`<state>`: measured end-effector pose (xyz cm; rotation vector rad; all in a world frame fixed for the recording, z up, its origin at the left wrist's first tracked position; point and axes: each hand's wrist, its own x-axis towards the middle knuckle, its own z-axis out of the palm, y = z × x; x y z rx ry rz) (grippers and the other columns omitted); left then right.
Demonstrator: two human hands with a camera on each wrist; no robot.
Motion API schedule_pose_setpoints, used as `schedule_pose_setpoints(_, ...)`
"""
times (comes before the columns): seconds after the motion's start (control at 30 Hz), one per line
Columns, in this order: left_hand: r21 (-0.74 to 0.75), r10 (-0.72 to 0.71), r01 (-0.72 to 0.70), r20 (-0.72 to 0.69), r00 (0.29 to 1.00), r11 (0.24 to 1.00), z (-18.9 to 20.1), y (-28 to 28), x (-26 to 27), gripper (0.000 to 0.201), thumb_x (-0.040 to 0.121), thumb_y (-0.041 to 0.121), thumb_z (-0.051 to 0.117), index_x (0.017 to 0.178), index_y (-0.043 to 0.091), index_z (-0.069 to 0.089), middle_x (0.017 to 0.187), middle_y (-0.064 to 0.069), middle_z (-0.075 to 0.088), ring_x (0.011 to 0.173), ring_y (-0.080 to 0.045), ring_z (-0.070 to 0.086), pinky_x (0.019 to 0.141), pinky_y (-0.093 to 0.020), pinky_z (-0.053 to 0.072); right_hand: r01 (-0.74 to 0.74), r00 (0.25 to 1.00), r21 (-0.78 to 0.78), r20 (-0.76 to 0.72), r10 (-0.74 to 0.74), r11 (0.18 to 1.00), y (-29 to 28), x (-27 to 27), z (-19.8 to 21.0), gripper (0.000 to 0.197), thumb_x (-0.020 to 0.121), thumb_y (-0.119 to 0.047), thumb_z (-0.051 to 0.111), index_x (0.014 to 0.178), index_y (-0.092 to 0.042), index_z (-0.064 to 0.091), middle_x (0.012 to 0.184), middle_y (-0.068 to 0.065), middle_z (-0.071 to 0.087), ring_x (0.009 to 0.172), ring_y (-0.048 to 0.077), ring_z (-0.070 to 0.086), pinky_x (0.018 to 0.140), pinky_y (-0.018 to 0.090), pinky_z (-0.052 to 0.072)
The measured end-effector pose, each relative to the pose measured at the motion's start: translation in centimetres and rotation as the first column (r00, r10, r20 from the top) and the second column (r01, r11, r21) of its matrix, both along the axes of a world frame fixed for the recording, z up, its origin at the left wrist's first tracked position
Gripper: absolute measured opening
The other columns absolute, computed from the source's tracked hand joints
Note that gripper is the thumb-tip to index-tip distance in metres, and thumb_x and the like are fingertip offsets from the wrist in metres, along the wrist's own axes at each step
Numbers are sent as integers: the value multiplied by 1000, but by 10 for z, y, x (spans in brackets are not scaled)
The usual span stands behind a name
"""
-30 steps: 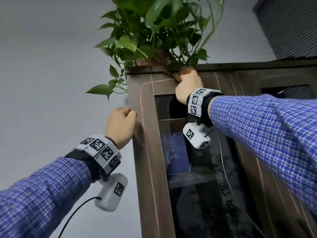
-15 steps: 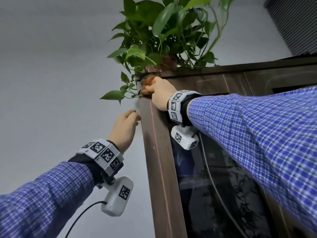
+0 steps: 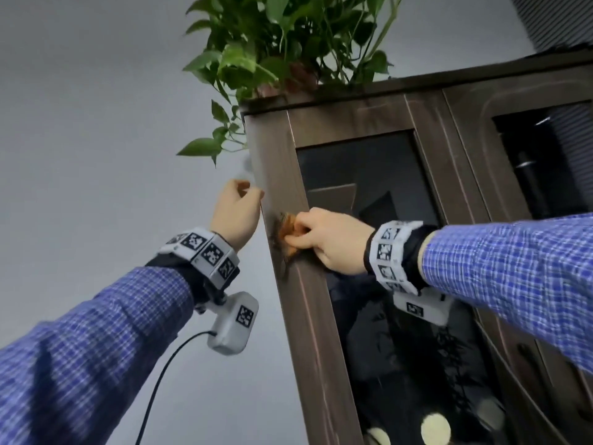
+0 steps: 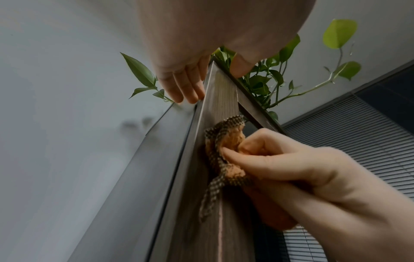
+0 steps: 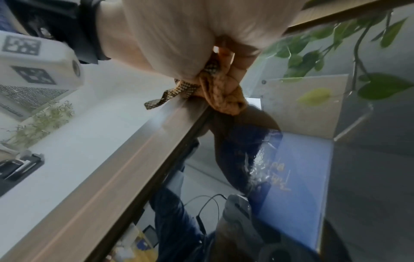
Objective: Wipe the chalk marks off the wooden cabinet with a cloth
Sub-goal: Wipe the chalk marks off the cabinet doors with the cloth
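The dark wooden cabinet (image 3: 308, 364) has glass doors. My right hand (image 3: 296, 234) grips a bunched orange cloth (image 3: 285, 231) with a checkered edge and presses it on the left door's upright frame. In the left wrist view the cloth (image 4: 224, 147) lies flat on the wood under my right hand (image 4: 235, 150). A thin pinkish chalk line (image 3: 316, 354) runs down the frame below the cloth; it also shows as the chalk line (image 5: 112, 180). My left hand (image 3: 248, 192) rests on the cabinet's left corner, with its fingers (image 4: 186, 88) straight along the side panel.
A leafy potted plant (image 3: 282, 43) stands on the cabinet top, its leaves hanging over the left corner. A grey wall (image 3: 96, 155) lies to the left. The glass pane (image 3: 369, 194) sits right of the cloth, and a second door (image 3: 545, 155) further right.
My right hand has carried the cloth from the top rail to the top left corner and then down the left frame. No pink line shows above it now. My left hand stayed at the edge.
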<state>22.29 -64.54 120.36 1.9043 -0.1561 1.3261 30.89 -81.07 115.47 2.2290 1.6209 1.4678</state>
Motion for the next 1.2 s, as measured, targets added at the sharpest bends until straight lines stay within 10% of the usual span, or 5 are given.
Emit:
schedule_pose_setpoints(0.27,13,53,-54,54,997,998,-23,1,2,17,96,9,53,93,10,70,84,-2,64,75,4,65,61,-10,45,5,999,182,-32,1,983,32,8,21,50,89,-4,47,132,-26,60,125,6,50,105,30,46,89,40,45)
schedule_pose_setpoints(0.57,95,115,-113,-8,993,989,-65,15,19,30,96,21,60,121,7,68,105,1,71,96,-11,65,90,-26,52,-124,982,-208,115,150,970,12,9,-84,53,82,-19,29,119,-19,67,107,8,58,93,29,52,57,38,51)
schedule_pose_setpoints(0.77,-24,-1,1,10,1000,1000,-65,7,18,29,95,21,63,108,-6,61,78,-5,69,51,-5,60,42,-18,43,0,999,136,49,-7,991,28,1,-9,29,91,-12,49,113,-17,67,112,11,52,101,31,49,79,42,46)
schedule_pose_setpoints(0.97,-19,50,-50,20,999,999,-119,14,34,22,87,29,65,103,19,52,88,-4,65,77,-18,65,77,-42,58,-96,994,-45,58,98,994,20,8,-105,40,86,-23,38,112,-19,67,106,9,54,92,28,48,60,32,39)
schedule_pose_setpoints(1.2,-13,48,-49,-70,996,999,-200,29,34,27,90,38,67,107,19,56,103,-6,63,84,-11,58,77,-23,47,-88,996,-345,-3,92,935,7,5,-241,39,74,-7,66,113,-17,64,110,5,54,91,22,47,48,36,49)
